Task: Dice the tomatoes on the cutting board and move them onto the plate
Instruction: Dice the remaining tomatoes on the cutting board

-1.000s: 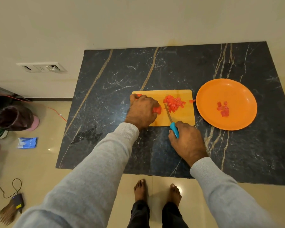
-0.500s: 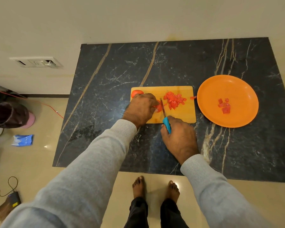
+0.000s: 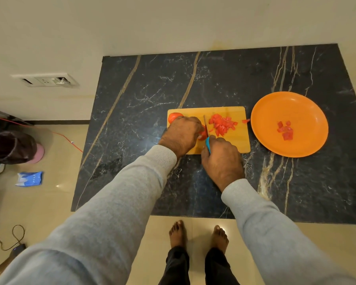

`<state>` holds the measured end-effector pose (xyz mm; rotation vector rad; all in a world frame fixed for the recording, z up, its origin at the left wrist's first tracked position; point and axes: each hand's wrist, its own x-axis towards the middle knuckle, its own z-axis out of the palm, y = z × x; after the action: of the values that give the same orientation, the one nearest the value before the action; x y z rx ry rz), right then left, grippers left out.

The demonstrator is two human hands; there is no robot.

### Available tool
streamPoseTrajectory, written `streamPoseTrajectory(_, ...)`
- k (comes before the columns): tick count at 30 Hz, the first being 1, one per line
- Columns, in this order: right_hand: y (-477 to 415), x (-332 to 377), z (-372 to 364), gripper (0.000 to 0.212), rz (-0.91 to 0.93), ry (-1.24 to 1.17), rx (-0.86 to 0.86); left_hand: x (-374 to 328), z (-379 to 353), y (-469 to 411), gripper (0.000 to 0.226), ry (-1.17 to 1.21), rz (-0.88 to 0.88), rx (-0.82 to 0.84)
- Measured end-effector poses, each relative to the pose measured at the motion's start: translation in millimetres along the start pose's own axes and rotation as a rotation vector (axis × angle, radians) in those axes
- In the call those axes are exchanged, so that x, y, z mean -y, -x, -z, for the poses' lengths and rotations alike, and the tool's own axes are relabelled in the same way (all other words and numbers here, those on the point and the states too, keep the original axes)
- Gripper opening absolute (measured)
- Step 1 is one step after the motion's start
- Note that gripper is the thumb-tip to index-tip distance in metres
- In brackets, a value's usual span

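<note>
A wooden cutting board (image 3: 237, 145) lies on the dark marble counter. My left hand (image 3: 182, 135) presses a tomato piece (image 3: 202, 136) down on the board; most of that piece is hidden under my fingers. My right hand (image 3: 222, 161) grips a blue-handled knife (image 3: 206, 131), blade down beside my left fingers. A pile of diced tomato (image 3: 222, 124) lies to the right of the blade. A rounded tomato piece (image 3: 173, 117) sits at the board's far left corner. The orange plate (image 3: 308, 108) to the right holds a few tomato dice (image 3: 285, 130).
One stray tomato bit (image 3: 246, 120) lies at the board's right edge, near the plate. The counter (image 3: 152, 95) ends just in front of my bare feet (image 3: 197, 236). On the floor at left are a bag (image 3: 10, 147), a blue packet (image 3: 29, 178) and cables.
My right hand and the knife moved left, from the diced pile to right beside my left fingers. The view shifted, and the rounded tomato piece at the board's left corner came into sight.
</note>
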<state>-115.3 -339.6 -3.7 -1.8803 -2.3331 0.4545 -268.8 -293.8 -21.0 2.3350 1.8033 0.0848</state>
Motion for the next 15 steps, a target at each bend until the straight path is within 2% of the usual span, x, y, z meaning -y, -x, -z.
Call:
streamPoseTrajectory(10,33.6,-5.4,-10.9,0.041,-0.005,0.045,0.111,3.8,-5.9,3.7,0.025,-0.009,-0.021,-0.029)
streamPoseTrajectory(15,44.9,-7.4,-8.7,0.043,-0.042,-0.044,0.034,6.1,-7.0,5.5,0.028,-0.028,-0.057,-0.045)
